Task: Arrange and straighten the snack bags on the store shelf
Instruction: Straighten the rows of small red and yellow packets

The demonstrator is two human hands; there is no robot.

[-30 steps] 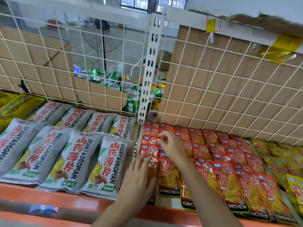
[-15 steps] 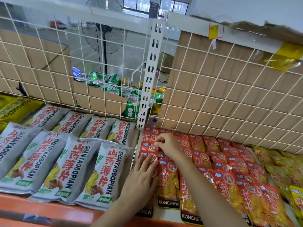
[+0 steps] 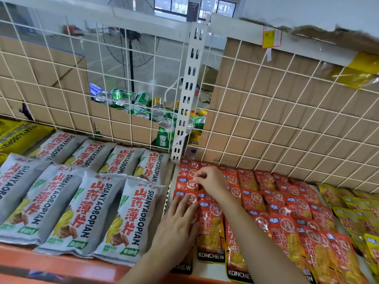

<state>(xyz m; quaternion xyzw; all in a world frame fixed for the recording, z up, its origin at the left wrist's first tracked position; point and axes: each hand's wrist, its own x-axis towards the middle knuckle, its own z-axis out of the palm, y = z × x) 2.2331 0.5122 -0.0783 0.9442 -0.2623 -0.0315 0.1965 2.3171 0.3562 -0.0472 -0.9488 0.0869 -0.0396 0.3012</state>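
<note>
Leftmost column of red snack bags on the shelf, long axis running from the front rail back to the wire grid, just beside the grey snack bags. The left hand, nearer the front, lies flat with straight fingers on the column. The right hand, farther back, pinches the rear bag, which lies just to its left and probably needs squaring along that axis.

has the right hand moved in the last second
Yes, slightly: the right hand has crept toward the back of the shelf, nearer the foot of the white post, fingers pinching a red packet.
</note>
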